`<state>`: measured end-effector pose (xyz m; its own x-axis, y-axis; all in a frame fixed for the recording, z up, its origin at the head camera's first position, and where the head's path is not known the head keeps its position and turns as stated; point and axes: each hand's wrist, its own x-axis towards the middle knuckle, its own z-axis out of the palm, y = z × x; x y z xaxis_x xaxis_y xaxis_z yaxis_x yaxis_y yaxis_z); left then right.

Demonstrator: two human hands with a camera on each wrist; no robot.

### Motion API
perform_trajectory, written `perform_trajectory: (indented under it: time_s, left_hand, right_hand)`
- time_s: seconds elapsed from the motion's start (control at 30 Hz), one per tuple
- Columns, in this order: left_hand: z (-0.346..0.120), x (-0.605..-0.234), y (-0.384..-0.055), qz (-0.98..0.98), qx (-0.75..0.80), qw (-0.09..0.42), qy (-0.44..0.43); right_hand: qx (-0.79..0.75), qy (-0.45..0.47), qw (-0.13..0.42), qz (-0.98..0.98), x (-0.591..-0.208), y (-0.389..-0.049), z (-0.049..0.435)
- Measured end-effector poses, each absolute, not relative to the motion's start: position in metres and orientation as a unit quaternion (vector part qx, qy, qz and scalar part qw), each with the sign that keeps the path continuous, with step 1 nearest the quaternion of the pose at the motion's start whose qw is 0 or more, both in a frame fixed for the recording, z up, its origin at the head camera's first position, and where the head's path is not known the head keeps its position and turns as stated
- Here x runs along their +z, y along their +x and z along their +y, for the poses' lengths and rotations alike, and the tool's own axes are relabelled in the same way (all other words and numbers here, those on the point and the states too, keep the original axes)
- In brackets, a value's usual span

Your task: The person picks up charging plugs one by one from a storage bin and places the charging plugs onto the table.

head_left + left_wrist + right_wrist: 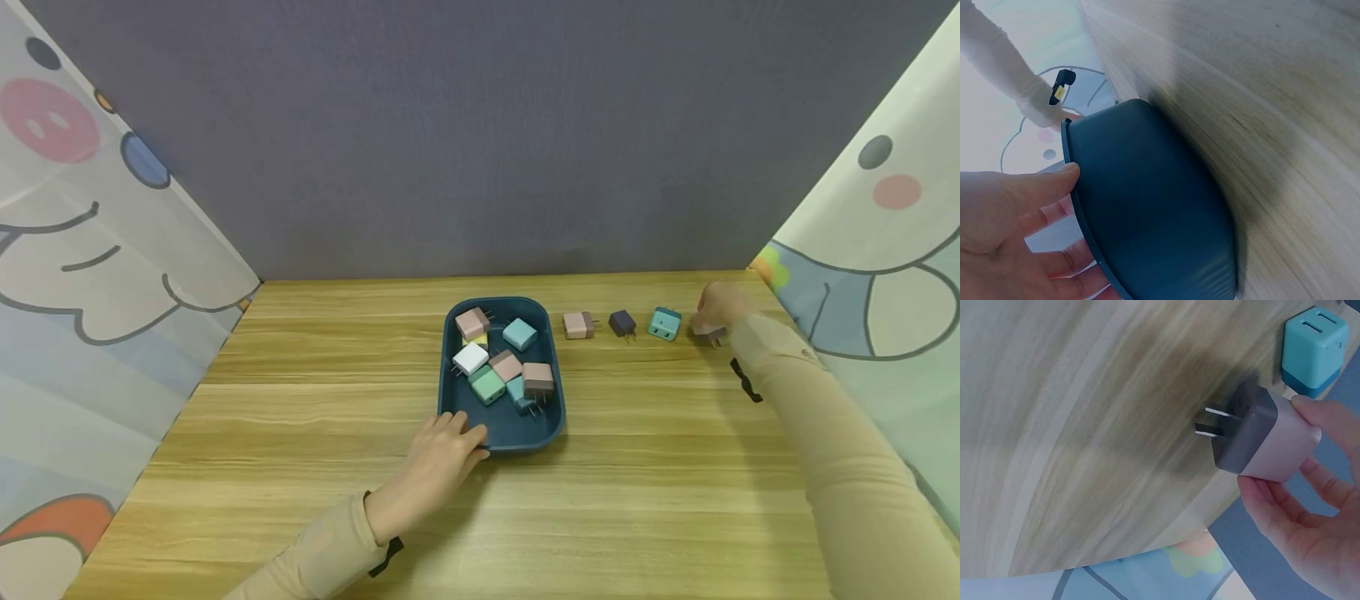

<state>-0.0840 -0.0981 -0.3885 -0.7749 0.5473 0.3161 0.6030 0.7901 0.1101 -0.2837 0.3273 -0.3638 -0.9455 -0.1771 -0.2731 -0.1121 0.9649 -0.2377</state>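
My left hand (442,462) grips the near left rim of a dark blue plastic bin (502,429), its thumb (1060,184) on the outer wall and its fingers over the rim. Several plug chargers lie in the bin, among them a white one (471,358) and a green one (487,385). At the right end of a row on the table, my right hand (718,307) pinches a pink charger (1282,440) with a grey prong end, thumb on one side and fingers on the other. Its two metal prongs point away from the palm. Beside it sits a teal charger (1314,350).
Left of the teal charger, a dark charger (622,323) and a pink charger (577,325) continue the row on the wooden table (315,375). A grey panel (480,142) stands along the back edge, with cartoon-printed sheets (67,250) at both sides.
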Motion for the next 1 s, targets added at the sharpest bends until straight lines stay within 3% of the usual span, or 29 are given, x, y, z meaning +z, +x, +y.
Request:
perform_trajectory:
  time_s: [1.0]
  left_hand:
    - [-0.098,-0.39,-0.085,-0.937,-0.101,0.136,-0.307]
  right_hand:
    - [-0.146,-0.044,0.113,0.982,-0.38,-0.29,0.332]
